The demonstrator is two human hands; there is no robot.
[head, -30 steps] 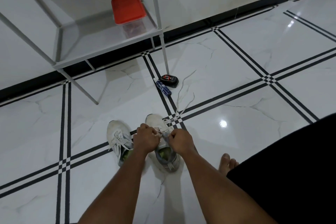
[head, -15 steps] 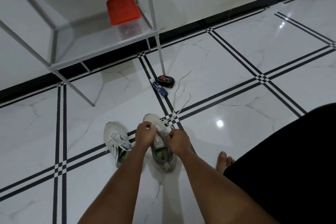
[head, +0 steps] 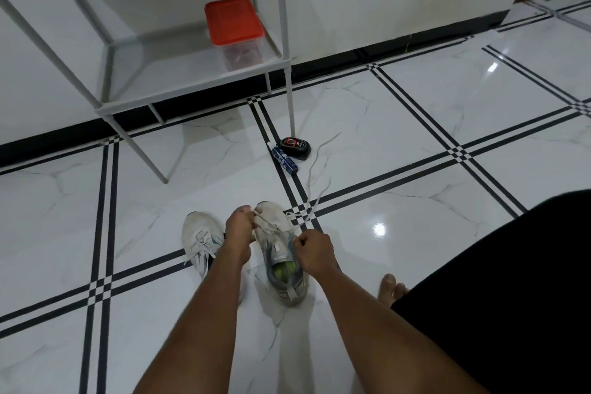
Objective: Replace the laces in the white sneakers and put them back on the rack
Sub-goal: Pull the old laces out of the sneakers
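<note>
Two white sneakers sit side by side on the marble-patterned floor tiles [head: 415, 125], toes pointing toward the rack, and neither is back on it yet. The left sneaker [head: 201, 243] has a white lace criss-crossed over its tongue with loose ends trailing off its sides; whether that lace is the old one or the new one cannot be told from this view. The right sneaker [head: 281, 253] is the one in hand. The left hand [head: 238, 233] curls its fingers round a strand of lace at the toe end of the eyelets, and the right hand [head: 315, 251] pinches the lace beside the shoe's collar, so both hands are closed on lace and not on the shoe body. A long loose lace [head: 315, 169] runs from the toe of this sneaker across the tiles toward the shoe-polish tin [head: 294, 148] and the small blue tube [head: 284, 162] lying just beside it near a rack leg.

Judging by this, the job looks to be somewhere in its middle: lacing work on the right sneaker is under way, with the loose strand yet to be dealt with. The white metal shoe rack [head: 192, 80] holds only a clear container with a red lid [head: 235, 22] on its low shelf, leaving both sneakers to be lifted and set there once the lacing is finished.
</note>
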